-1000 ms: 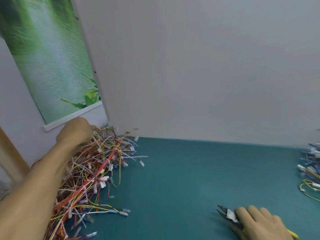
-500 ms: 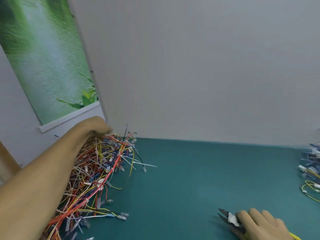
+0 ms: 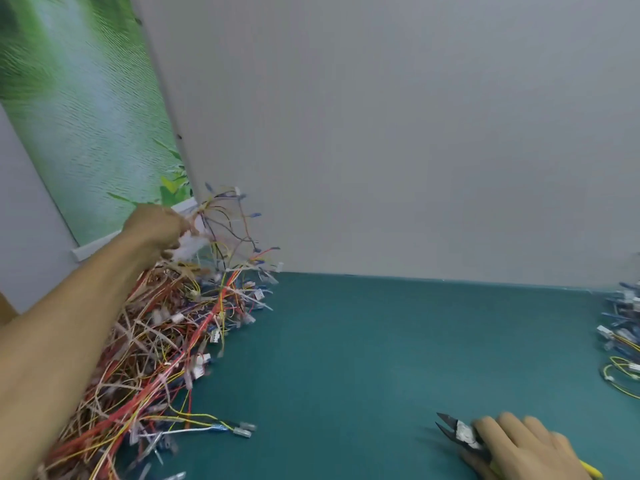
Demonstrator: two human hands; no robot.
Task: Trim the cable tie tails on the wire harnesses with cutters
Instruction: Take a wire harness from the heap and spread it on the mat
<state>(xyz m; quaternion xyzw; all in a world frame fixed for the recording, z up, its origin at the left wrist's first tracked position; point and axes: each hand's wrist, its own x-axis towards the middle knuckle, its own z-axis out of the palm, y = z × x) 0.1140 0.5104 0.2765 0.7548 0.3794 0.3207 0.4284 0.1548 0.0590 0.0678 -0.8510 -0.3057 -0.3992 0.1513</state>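
Gripping one wire harness [image 3: 227, 233] above the heap, the left hand [image 3: 156, 226] appears at centre left with its fingers curled round the bundled part of the harness; the exact fingertip placement is blurred. Thin black, yellow, red and blue leads fan upward and to the right from that grip, their terminals free in front of the grey panel [image 3: 398, 133]. Directly below the hand and forearm lies the pile of harnesses [image 3: 166, 341], a dense tangle of red, yellow, white and blue wires with small white connectors. It rests on the left part of the teal work surface [image 3: 363, 358] and reaches its rear edge. Pale strips project from the tangle; blur prevents telling which of them are tie tails. At lower right, well apart from the pile, the right hand [image 3: 526, 448] rests knuckles-up on the surface, its fingers wrapped over the cutters [image 3: 459, 436]. The dark blades point left toward the pile and stand slightly apart, and a yellow handle tip [image 3: 593, 471] shows behind the hand. A smaller group of harnesses [image 3: 623, 341], blue and yellow, lies along the right edge of the surface. A green poster [image 3: 79, 109] occupies the upper left, beside the panel.
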